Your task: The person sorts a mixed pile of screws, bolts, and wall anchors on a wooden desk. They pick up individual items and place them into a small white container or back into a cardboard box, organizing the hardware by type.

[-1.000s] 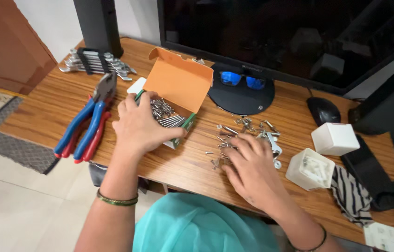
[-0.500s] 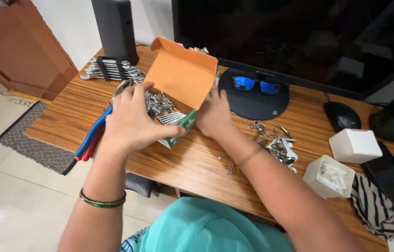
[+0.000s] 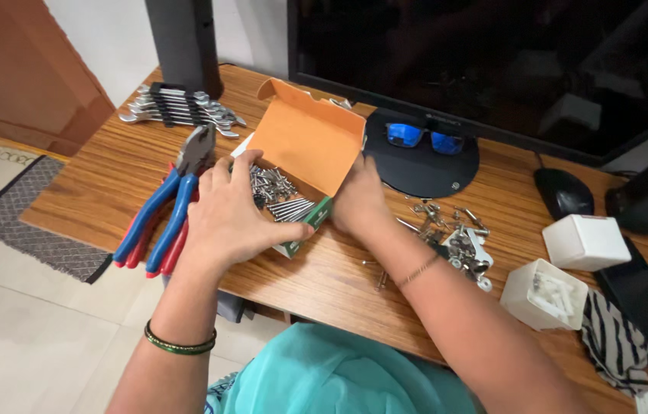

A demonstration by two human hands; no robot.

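Shiny metal nails (image 3: 282, 195) fill a matt orange cardboard box (image 3: 310, 143) on a smooth wood-grain desk (image 3: 86, 199), beside glossy steel wrenches (image 3: 178, 110) and rubbery-handled pliers (image 3: 163, 211).

Open cardboard box (image 3: 293, 201), orange inside, sits mid-desk w/ flap up, full of silver screws (image 3: 276, 192). Left hand (image 3: 228, 218) cups box's near-left side, thumb along front wall. Right hand (image 3: 360, 201) presses box's right side, under the flap. Pliers, blue and red handles (image 3: 161, 218), lie just left of left hand, near desk's (image 3: 324, 284) front-left edge. Wrench set in rack (image 3: 178, 111) at back-left corner. Loose screws and metal bits (image 3: 458, 241) scattered right of right hand. Two white plastic boxes (image 3: 562, 272) toward right edge; striped cloth (image 3: 615, 345) beside them. Sunglasses (image 3: 424, 139) on black monitor base (image 3: 435, 165); mouse (image 3: 563, 192) farther right.
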